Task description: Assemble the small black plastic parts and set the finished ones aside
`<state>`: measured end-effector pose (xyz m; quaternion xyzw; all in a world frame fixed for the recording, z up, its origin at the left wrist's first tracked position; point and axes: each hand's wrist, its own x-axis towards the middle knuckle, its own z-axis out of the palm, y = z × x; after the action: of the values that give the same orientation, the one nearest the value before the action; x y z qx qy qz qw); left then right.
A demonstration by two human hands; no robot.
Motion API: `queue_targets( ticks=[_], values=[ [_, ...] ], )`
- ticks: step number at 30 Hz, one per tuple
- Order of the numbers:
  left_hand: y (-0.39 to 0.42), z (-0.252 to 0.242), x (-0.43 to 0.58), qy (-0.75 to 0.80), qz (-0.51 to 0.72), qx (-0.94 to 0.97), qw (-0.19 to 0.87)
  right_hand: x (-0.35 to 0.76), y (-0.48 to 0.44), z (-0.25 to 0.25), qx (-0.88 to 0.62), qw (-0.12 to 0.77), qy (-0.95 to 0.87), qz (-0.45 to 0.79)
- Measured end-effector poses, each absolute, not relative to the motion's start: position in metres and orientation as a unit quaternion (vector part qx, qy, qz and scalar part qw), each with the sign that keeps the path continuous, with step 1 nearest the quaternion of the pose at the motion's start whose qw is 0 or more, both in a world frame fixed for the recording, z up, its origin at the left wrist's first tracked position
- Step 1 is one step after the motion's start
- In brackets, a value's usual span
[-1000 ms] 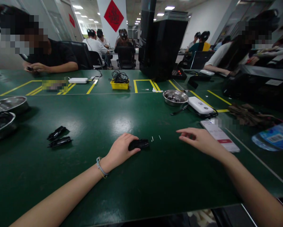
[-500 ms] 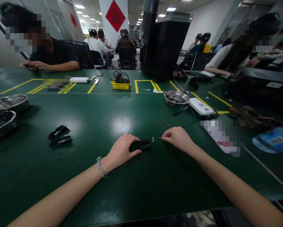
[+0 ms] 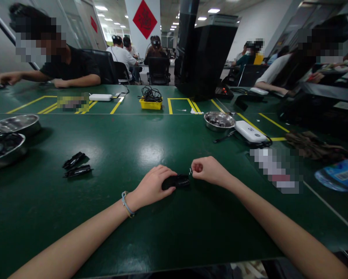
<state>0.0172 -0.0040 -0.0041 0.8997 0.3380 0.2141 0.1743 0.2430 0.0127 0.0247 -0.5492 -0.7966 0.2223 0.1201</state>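
yellow-lined green table [image 3: 150, 240], pillar [image 3: 139, 44] and seated people [image 3: 121, 58] beyond, left hand [image 3: 155, 184] around black part [image 3: 181, 181], right hand [image 3: 210, 169] pinched narrow (contents unclear)

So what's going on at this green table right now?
A person works at the green table with bare hands. The left hand holds a black plastic part against the tabletop. The right hand is just past its far end, fingers curled in, next to tiny white slivers; whether it pinches one is too small to tell. Two more black parts lie to the left, near a steel bowl.
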Motion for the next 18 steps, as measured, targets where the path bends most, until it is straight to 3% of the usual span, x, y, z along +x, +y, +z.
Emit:
queue_targets(
  ticks=[9,18],
  values=[
    [-0.004,-0.006,0.018,0.335,0.208,0.901,0.179,0.231,0.0,0.023,-0.492,0.286,-0.715,0.406],
    [-0.005,-0.008,0.019,0.342,0.208,0.899,0.177,0.218,-0.012,0.005,-0.453,0.331,-0.791,0.242]
  ],
)
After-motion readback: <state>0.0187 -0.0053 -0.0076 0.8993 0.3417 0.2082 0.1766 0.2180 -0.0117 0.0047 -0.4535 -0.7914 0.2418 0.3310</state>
